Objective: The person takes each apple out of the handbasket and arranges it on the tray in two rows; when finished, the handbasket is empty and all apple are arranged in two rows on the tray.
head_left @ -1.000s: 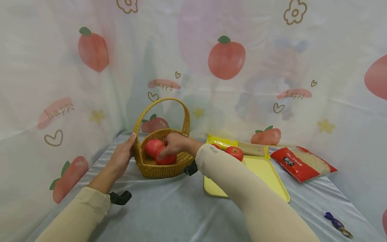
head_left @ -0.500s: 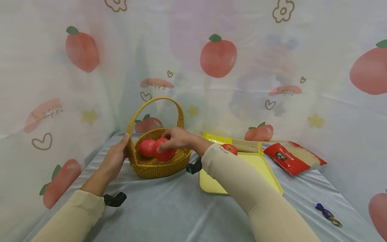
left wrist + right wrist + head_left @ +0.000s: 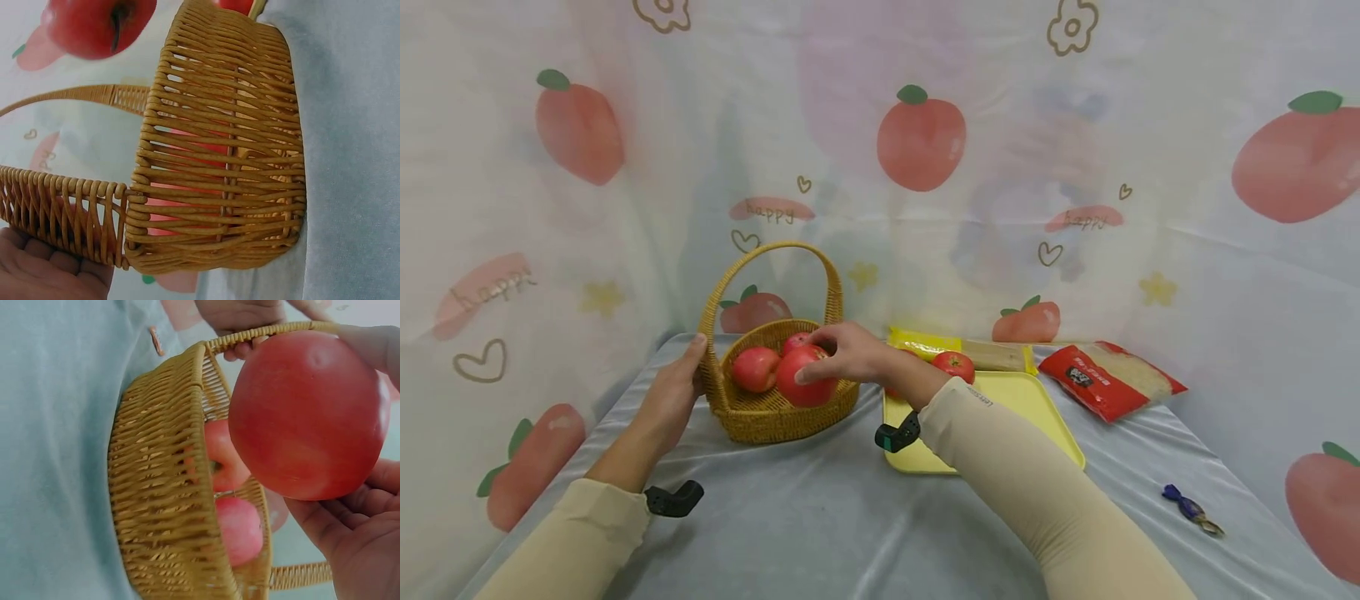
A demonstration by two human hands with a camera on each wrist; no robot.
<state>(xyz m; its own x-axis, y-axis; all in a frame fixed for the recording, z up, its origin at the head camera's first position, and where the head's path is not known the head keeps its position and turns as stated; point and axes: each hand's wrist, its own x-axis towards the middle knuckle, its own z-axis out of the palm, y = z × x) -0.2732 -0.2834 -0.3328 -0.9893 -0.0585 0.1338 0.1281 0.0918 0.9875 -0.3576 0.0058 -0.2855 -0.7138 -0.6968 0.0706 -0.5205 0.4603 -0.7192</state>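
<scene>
A brown wicker basket (image 3: 775,427) with a tall arched handle stands at the left of the table. My left hand (image 3: 666,392) grips the near-left base of that handle; in the left wrist view its fingers (image 3: 47,262) lie behind the weave. Between thumb and fingers, my right hand (image 3: 853,354) holds a red apple (image 3: 805,379) above the basket's right side. In the right wrist view this held apple (image 3: 306,415) hangs clear of the rim. Two more apples lie inside the basket, one at the left (image 3: 756,369) and one behind (image 3: 796,341), partly hidden.
Right of the basket is a yellow tray (image 3: 1022,408), with a red fruit (image 3: 953,365) at its back edge and another mostly hidden by my right wrist. Behind lies a yellow-ended noodle packet (image 3: 992,356). A red bag (image 3: 1108,379) and a small purple-and-gold item (image 3: 1191,510) lie farther right.
My right hand has raised the apple from inside the basket, uncovering another apple behind it. My left hand keeps its grip on the handle. The head view has turned slightly right.
</scene>
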